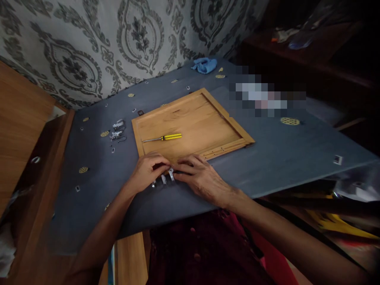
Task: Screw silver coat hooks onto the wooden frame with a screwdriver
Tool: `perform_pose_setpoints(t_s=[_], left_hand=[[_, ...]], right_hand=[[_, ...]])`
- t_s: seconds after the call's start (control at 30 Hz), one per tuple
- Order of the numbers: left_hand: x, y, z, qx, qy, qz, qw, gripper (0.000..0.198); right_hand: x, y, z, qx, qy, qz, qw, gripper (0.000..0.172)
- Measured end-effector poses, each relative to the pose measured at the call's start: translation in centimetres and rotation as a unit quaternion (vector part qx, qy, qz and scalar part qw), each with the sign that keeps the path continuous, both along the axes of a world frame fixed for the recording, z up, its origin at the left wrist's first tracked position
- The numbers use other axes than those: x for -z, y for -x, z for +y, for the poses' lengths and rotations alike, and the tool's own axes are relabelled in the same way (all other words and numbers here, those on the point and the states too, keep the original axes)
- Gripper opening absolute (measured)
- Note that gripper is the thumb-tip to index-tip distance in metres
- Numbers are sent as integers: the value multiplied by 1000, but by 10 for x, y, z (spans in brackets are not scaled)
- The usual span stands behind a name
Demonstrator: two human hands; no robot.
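A wooden framed panel (190, 118), like a cabinet door, lies on the covered table. My left hand (150, 170) is at its near edge, thumb and forefinger pinched together; whatever sits between them is hidden. From the other side my right hand (200, 176) meets it, its fingers closed against a metal hinge (171, 174). Two more metal pieces, one of them a hinge-like part (164, 179), stick out beside it below the panel's edge. On the panel rests a screwdriver (170, 137) with a yellow and black handle, its shaft pointing left.
Several loose metal hinges (118, 130) lie left of the panel. A crumpled blue cloth (204, 65) is at the back by the patterned wall (139, 35). The grey tablecloth (297, 158) has pineapple prints. Wooden furniture (26, 130) stands on the left. A pixelated patch covers the right rear.
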State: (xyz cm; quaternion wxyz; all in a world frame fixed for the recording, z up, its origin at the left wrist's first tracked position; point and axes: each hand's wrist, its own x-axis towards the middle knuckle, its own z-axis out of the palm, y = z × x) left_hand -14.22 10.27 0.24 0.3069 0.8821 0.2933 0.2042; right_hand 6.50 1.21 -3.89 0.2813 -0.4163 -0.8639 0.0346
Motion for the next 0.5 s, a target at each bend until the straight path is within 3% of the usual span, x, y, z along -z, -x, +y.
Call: perform_pose_setpoints(t_s=[0.5], left_hand=[[1,-1,-3,4,-16,-8,1000,13]], right_hand=[[2,0,-1,0,4,1,1000,32]])
